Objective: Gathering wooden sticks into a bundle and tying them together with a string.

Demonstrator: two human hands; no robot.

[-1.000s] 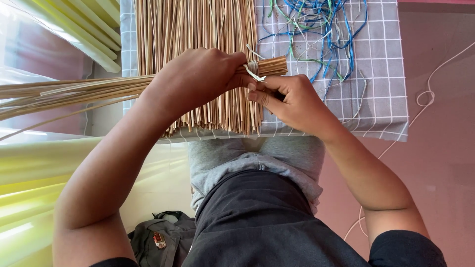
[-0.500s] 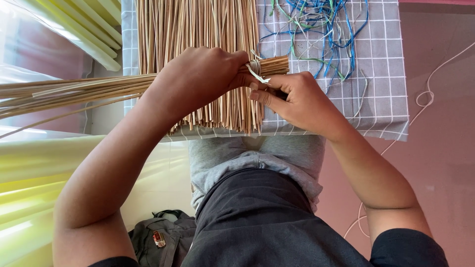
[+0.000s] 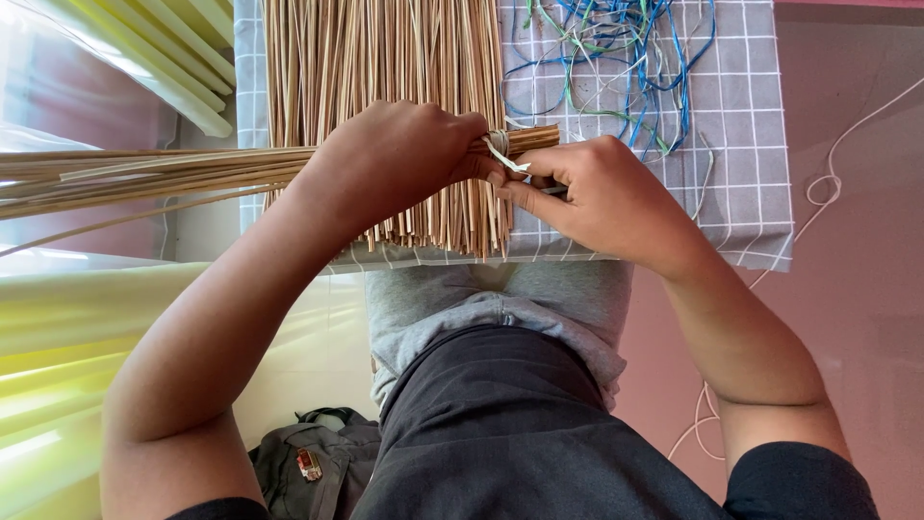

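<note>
My left hand is closed around a bundle of thin tan sticks that runs sideways from the left edge to a cut end near the middle. A pale strip is wound around the bundle close to that end. My right hand pinches the loose tail of the strip right beside my left thumb. Both hands hover over a larger flat sheaf of the same sticks lying on a grey checked cloth.
A tangle of blue, green and white strings lies on the cloth behind my right hand. A white cord trails over the pink floor at the right. Yellow-green translucent sheets fill the left. A dark backpack sits by my legs.
Both hands and the bundle shifted slightly right and down. My right hand closed in tighter against the wound strip.
</note>
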